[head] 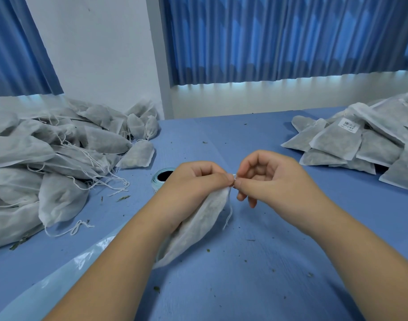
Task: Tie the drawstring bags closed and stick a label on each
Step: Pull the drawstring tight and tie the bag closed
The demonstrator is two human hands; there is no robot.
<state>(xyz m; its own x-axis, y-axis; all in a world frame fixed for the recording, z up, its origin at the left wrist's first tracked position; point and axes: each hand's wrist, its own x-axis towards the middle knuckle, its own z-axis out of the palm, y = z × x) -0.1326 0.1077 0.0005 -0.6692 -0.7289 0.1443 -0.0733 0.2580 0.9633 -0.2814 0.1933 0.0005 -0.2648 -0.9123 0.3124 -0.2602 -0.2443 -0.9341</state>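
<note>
I'm clamping the bag neck in my left hand while my right hand is pinching the string, knotting it tight.

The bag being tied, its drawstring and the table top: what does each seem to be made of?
Bag: thin, matte white fabric, probably non-woven; the filling shows through as grey.
Drawstring: limp white twisted thread, cotton-like, though the fibre cannot be told.
Table top: matte blue with faint grain lines, perhaps painted wood or laminate.
</note>
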